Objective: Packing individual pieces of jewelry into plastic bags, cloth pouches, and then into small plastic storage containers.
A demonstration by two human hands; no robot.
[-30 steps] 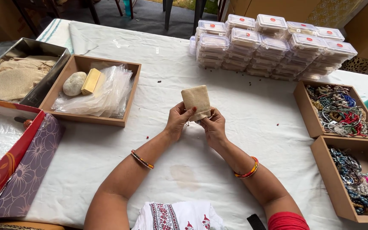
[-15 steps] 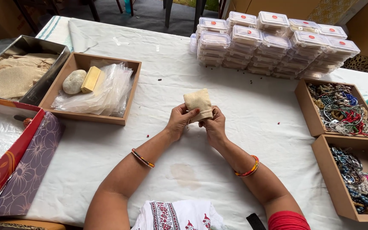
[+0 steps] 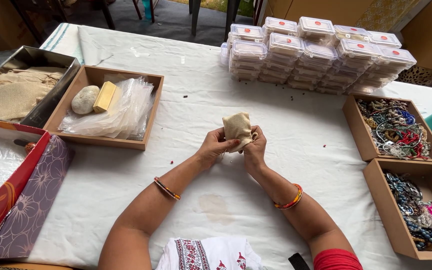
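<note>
Both my hands meet over the middle of the white-clothed table (image 3: 126, 190), gripping a small beige cloth pouch (image 3: 236, 125). My left hand (image 3: 215, 147) pinches the pouch's lower left side. My right hand (image 3: 255, 149) grips its lower right, where the neck is bunched. The pouch stands upright above my fingers, its top end rounded. Each wrist bears a coloured bangle.
A wooden tray (image 3: 151, 107) at the left holds clear plastic bags, a stone and a yellow block. A metal tray (image 3: 51, 97) of beige pouches lies far left. Stacked clear lidded boxes (image 3: 316, 55) stand behind. Two wooden trays (image 3: 376, 200) of bead jewellery sit at the right.
The pouch was flat and square a second ago; it is now gathered and bunched at the neck between my fingers, and my hands sit slightly lower.
</note>
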